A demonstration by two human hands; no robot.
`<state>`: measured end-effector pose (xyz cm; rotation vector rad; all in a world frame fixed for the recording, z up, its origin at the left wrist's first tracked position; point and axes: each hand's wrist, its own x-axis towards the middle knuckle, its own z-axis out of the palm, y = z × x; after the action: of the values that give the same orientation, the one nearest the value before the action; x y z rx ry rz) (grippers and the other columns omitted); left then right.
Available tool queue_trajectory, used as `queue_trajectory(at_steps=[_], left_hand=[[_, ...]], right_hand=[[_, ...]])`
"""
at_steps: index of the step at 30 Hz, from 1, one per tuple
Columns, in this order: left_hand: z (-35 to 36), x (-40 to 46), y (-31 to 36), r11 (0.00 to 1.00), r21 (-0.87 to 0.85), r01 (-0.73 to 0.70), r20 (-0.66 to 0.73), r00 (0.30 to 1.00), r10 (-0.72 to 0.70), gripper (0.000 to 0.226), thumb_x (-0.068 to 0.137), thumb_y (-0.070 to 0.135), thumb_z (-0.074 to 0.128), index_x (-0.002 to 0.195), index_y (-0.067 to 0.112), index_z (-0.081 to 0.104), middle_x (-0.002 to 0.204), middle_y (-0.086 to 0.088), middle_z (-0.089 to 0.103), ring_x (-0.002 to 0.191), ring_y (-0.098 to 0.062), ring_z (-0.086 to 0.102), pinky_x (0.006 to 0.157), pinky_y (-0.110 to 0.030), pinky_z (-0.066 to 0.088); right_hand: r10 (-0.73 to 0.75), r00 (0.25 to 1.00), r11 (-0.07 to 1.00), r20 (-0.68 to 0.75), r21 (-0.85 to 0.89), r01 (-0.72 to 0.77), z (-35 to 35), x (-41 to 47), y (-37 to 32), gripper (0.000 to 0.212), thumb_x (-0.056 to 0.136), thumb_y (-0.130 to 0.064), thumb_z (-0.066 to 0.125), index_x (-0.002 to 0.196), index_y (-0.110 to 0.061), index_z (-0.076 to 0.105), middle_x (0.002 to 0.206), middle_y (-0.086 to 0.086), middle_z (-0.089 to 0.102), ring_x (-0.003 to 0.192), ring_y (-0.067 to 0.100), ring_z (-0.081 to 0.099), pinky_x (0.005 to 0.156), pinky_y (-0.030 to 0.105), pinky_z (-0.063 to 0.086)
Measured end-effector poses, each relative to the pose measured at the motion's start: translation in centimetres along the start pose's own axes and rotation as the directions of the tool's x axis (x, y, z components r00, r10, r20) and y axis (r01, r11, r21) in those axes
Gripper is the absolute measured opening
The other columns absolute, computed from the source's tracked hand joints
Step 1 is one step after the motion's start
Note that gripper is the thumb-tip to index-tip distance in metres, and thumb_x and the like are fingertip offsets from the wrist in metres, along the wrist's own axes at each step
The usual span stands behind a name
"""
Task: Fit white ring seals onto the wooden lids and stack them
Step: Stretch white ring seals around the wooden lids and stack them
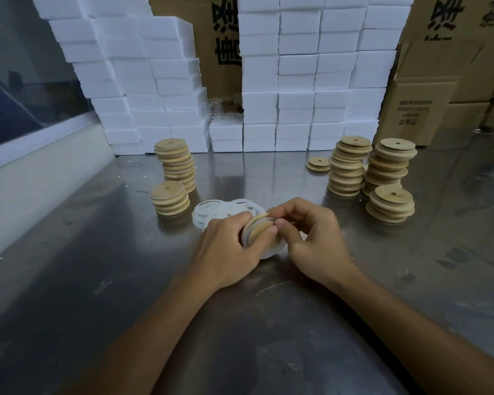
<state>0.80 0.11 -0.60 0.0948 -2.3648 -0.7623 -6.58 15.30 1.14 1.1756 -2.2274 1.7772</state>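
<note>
A lid (259, 230) is held on edge at the table's (97, 280) centre, gripped by the left hand (228, 249) with thumb and fingers curled round its rim. A seal (247, 238) is seen round its left edge. The lid's rim at 3 o'clock is pinched by the right hand (314, 238). Loose seals (211, 212) lie just behind the hands at 11 o'clock. Sealed stacks (174, 178) stand at 10 o'clock; bare stacks (374, 178) stand at 2 o'clock, with a single lid (318, 163) beside them. Foam blocks (297, 81) and cartons (428, 104) are piled at 12 o'clock
</note>
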Motion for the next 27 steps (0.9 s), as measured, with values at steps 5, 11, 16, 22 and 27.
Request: queue_trajectory(at_steps=[5,11,16,22,27], left_hand=[[-0.2,-0.1,-0.5,0.999,-0.049,0.005,0.081,0.997,-0.001,0.055,0.083,0.067,0.047,0.046,0.026,0.046,0.044,0.007,0.048,0.043,-0.009,0.045,0.044,-0.018,0.029],[0.1,-0.2,-0.1,0.994,-0.068,-0.086,-0.026,0.996,0.085,0.052,0.091,0.054,0.046,0.049,0.024,0.048,0.045,0.004,0.049,0.046,-0.012,0.048,0.046,-0.032,0.038],[0.4,-0.1,0.5,0.986,-0.009,-0.167,-0.189,0.968,0.163,0.048,0.095,0.042,0.048,0.055,0.017,0.056,0.05,0.006,0.052,0.049,-0.013,0.051,0.052,-0.039,0.045],[1.1,-0.1,1.0,0.99,-0.014,-0.14,-0.255,0.958,0.132,0.058,0.096,0.046,0.046,0.062,0.003,0.066,0.055,-0.006,0.06,0.053,-0.023,0.057,0.057,-0.046,0.048],[1.2,0.0,1.3,0.99,-0.082,-0.112,-0.281,0.956,0.085,0.059,0.095,0.047,0.047,0.058,0.003,0.062,0.052,-0.007,0.056,0.052,-0.026,0.054,0.056,-0.046,0.046]], right_hand=[[0.039,0.998,0.995,0.055,0.086,-0.044,0.0,0.1,0.0,0.018,0.089,0.01,0.059,0.091,-0.004,0.069,0.09,0.006,0.074,0.086,0.017,0.071,0.082,0.035,0.058],[0.097,0.988,0.967,0.117,0.222,-0.122,-0.2,0.4,0.3,0.006,0.092,0.001,0.062,0.095,0.004,0.066,0.086,0.017,0.073,0.077,0.016,0.068,0.07,0.024,0.056],[0.291,0.946,0.844,0.146,0.426,-0.325,-0.1,0.5,0.3,0.017,0.091,-0.019,0.065,0.086,-0.004,0.062,0.071,0.008,0.069,0.067,0.013,0.064,0.062,0.026,0.054],[0.443,0.855,0.586,0.27,0.634,-0.504,-0.5,0.8,0.2,0.021,0.094,-0.014,0.06,0.101,0.005,0.064,0.094,0.018,0.07,0.089,0.027,0.068,0.083,0.037,0.06],[0.439,0.847,0.538,0.3,0.667,-0.516,-0.8,1.0,0.3,0.015,0.088,-0.015,0.063,0.091,-0.001,0.066,0.079,0.008,0.073,0.082,0.02,0.07,0.085,0.034,0.059]])
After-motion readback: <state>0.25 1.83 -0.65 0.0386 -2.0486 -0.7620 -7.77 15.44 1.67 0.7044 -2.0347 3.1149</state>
